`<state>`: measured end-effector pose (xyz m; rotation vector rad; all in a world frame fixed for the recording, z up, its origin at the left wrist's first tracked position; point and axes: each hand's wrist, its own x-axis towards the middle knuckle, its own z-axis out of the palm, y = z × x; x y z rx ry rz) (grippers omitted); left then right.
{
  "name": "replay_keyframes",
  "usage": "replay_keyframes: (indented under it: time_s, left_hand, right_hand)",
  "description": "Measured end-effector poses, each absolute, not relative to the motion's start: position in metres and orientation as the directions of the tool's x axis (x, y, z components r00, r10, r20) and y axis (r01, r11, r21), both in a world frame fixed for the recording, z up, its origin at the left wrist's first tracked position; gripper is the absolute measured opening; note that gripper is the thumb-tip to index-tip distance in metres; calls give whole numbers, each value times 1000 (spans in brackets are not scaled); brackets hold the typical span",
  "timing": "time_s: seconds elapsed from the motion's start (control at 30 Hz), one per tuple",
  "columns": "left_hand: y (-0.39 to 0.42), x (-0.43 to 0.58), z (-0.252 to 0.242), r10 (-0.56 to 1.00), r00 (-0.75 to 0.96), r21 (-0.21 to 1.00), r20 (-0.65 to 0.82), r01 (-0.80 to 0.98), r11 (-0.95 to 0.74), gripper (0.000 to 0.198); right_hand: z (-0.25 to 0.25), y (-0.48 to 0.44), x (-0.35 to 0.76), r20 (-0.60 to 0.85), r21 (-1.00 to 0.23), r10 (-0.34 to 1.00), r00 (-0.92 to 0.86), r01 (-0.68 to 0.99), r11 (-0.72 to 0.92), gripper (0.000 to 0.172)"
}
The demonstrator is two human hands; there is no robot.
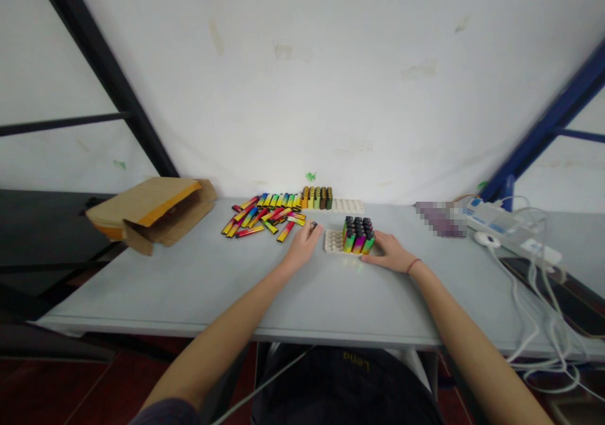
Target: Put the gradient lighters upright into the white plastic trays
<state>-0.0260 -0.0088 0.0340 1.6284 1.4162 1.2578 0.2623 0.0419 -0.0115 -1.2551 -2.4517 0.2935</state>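
Note:
My left hand point(303, 246) is closed around a lighter point(313, 225), of which only the dark top shows. It is just left of a white tray point(334, 242) with rows of round holes. Several upright lighters point(359, 236) with black tops and green, purple and yellow bodies fill the tray's right part. My right hand point(391, 254) grips the tray's right end, its thumb at the front corner and its fingers beside the lighters. Beyond my left hand, many loose red, yellow, blue and green lighters point(250, 218) lie in a pile.
At the back, a block of yellow to dark green lighters point(317, 198) stands beside another white tray point(348, 206). An open cardboard box point(155, 214) lies at left. A power strip point(513, 229) with white cables and a dark flat device point(562, 296) occupy the right side.

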Motion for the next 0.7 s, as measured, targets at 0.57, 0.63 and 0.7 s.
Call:
replay_keyframes:
  time_s: [0.57,0.63,0.7]
  left_hand:
    - [40,-11,52,854,265,708,447,480,-519,20]
    - [40,-8,44,859,252,715,446,477,-511,21]
    - [41,-7,38,859,260,713,441,480,-511,19]
  right_hand:
    - [-7,39,259,186,-346,826,-533,751,563,74]
    - [-7,39,260,184,-348,824,-536,749,564,74]
    - [-7,40,260,185,-350,821,-540,745,568,74]
